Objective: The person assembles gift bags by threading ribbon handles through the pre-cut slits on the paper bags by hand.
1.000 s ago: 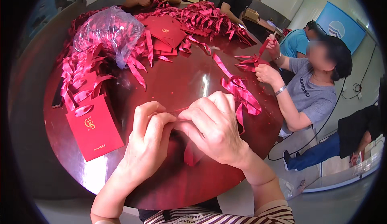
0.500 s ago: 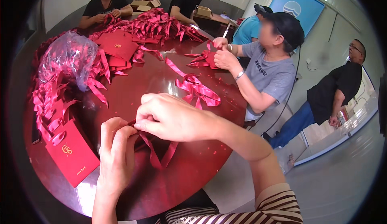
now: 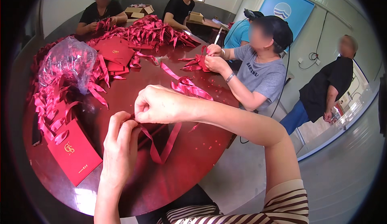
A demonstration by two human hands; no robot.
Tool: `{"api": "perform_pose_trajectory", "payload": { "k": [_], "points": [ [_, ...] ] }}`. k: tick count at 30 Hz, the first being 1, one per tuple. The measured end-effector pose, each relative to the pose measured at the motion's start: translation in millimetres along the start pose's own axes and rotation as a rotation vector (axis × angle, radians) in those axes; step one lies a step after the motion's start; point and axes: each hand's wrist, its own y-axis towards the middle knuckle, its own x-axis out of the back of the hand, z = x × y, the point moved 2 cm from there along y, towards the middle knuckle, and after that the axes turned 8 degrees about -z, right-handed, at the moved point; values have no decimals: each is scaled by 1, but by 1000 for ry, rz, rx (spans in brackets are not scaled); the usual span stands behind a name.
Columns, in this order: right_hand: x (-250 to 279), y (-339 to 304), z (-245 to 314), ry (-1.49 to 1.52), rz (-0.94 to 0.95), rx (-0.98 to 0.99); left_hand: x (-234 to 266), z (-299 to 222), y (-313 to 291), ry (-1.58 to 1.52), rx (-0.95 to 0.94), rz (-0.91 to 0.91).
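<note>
My left hand [image 3: 121,147] and my right hand [image 3: 161,105] meet over the near part of the table, fingers pinched together. A red satin ribbon [image 3: 164,156] hangs in a loop from below my right hand's fingers. Its upper end goes in between both hands, where the fingers hide it. Something dark red shows behind my left fingertips; I cannot make out its shape. Left of my left hand, a red paper gift bag [image 3: 76,155] with a gold emblem lies flat. Beyond my right hand lie loose pink-red ribbons [image 3: 187,87].
A clear plastic bag [image 3: 68,61] rests on beribboned red bags at the left. More red bags [image 3: 117,51] and a ribbon heap [image 3: 157,30] lie farther back. A co-worker in a grey shirt [image 3: 262,73] handles ribbon at the right; others are around the dark red table [image 3: 193,167].
My right hand has risen slightly and its elbow lifts higher. Both hands stay pinched together, with the ribbon loop still hanging. The whole view has shifted a little.
</note>
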Motion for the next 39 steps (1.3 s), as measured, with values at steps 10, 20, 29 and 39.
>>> {"api": "perform_pose_trajectory", "payload": {
  "k": [10, 20, 29, 39],
  "points": [
    [-2, -5, 1, 69, -161, -112, -4, -3, -5, -87, 77, 10],
    [11, 25, -1, 333, -301, -109, -5, 0, -4, -96, 26, -6],
    [17, 62, -1, 571, -349, -17, -6, 9, -1, -133, 108, -16],
    [10, 65, -1, 639, -320, 80, -4, 14, -4, -132, 102, -41]
  ]
}}
